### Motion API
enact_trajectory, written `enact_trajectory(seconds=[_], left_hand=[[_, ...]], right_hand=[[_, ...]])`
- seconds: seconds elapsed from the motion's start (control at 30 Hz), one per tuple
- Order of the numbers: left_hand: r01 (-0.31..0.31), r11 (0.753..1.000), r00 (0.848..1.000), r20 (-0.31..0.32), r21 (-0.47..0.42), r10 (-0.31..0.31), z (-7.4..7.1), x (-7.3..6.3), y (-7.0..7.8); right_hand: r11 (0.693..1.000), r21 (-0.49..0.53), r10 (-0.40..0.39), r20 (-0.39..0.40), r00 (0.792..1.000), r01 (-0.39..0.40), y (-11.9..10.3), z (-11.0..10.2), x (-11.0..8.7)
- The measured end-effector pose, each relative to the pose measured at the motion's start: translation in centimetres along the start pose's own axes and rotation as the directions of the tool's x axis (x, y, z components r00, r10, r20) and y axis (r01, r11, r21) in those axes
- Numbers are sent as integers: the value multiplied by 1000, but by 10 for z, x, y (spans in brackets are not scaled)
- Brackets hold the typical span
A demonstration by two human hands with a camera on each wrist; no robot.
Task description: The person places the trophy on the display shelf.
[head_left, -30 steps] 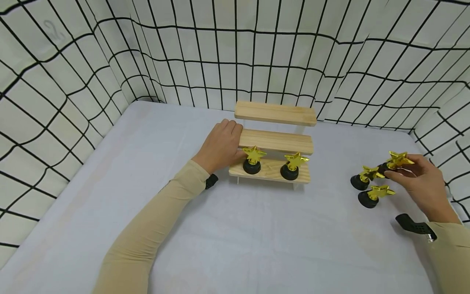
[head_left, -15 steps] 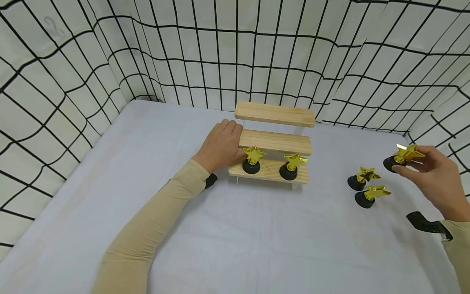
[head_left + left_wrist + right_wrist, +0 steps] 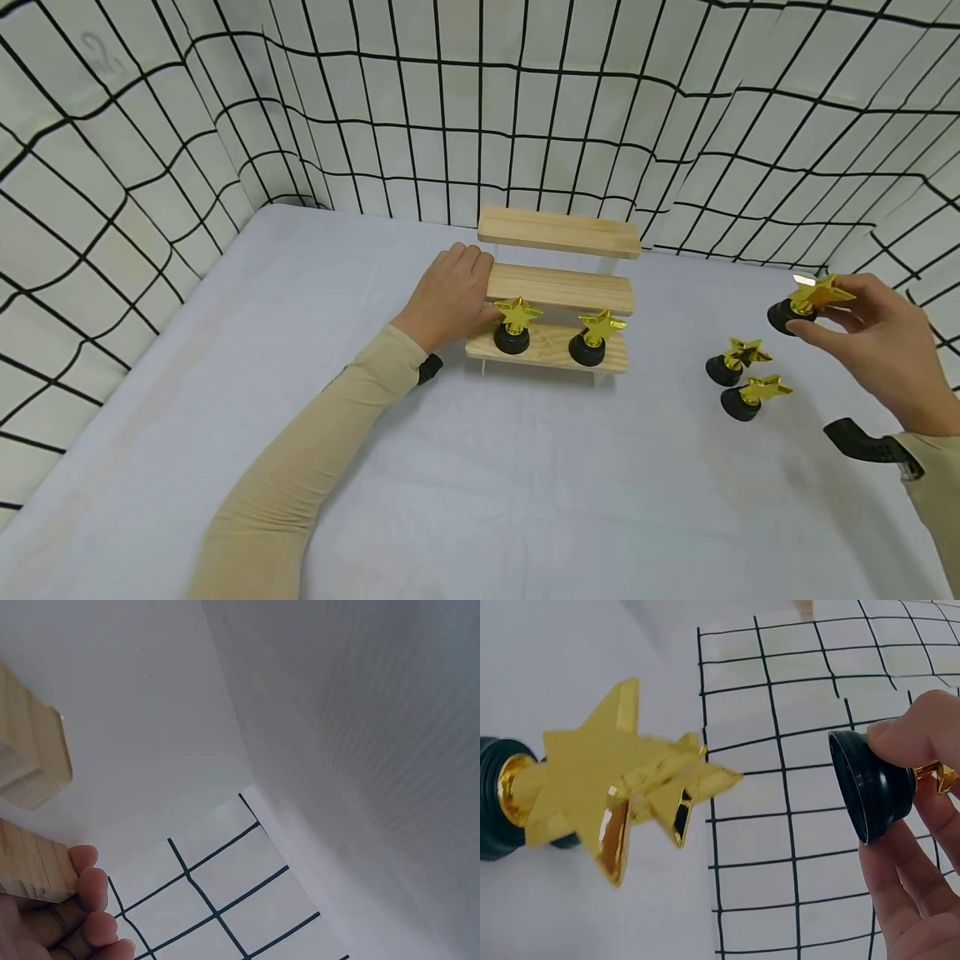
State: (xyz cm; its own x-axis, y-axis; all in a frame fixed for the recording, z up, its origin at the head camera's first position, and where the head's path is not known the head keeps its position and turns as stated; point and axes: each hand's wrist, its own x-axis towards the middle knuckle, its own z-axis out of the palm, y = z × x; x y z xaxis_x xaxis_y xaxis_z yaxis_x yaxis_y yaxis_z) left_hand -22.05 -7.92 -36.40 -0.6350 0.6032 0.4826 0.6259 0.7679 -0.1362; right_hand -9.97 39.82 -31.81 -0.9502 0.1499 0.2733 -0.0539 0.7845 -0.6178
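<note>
My left hand [image 3: 452,298] grips the left end of the middle plank [image 3: 570,290] of a three-step wooden display stand; in the left wrist view its fingers [image 3: 93,889] curl round the plank's end. Two gold star trophies stand on the lowest step, a left one [image 3: 513,327] and a right one [image 3: 589,340]. Over at the right, my right hand [image 3: 888,346] holds another star trophy [image 3: 797,310] above the table, thumb and fingers pinching its black base [image 3: 881,784]. Below it, a pair of matching trophies, one farther [image 3: 726,368] and one nearer [image 3: 744,400], stand on the table.
A white cloth [image 3: 540,483] covers the table. Walls with black grid lines [image 3: 480,100] rise behind and on both sides. The top plank [image 3: 558,231] of the stand bears nothing and sits close to the back wall.
My right hand has lifted its trophy up and away from the other two on the table, first rightward, then slightly back to the left. The left hand stays on the stand.
</note>
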Motion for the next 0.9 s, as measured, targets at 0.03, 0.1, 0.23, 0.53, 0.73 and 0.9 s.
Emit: enact_trajectory(seconds=[0.03, 0.1, 0.23, 0.53, 0.73, 0.9], left_hand=[[0, 1000, 1000, -3, -1, 0, 0, 0, 0], [0, 1000, 1000, -10, -1, 0, -1, 0, 0], [-1, 1000, 1000, -14, -5, 1, -1, 0, 0], [12, 1000, 1000, 28, -28, -11, -1, 1, 0], [21, 999, 999, 48, -35, -20, -1, 1, 0], [18, 1000, 999, 45, -26, -17, -2, 0, 0]], right_hand=[[1000, 8, -6, 3, 1000, 6, -3, 1, 1], [1000, 15, -16, 9, 1000, 16, -9, 2, 4], [999, 39, -33, 23, 999, 32, -20, 5, 8], [992, 113, -69, 65, 996, 61, -46, 15, 15], [981, 168, -111, 92, 990, 94, -63, 25, 20], [975, 194, -131, 109, 985, 108, -75, 32, 24]])
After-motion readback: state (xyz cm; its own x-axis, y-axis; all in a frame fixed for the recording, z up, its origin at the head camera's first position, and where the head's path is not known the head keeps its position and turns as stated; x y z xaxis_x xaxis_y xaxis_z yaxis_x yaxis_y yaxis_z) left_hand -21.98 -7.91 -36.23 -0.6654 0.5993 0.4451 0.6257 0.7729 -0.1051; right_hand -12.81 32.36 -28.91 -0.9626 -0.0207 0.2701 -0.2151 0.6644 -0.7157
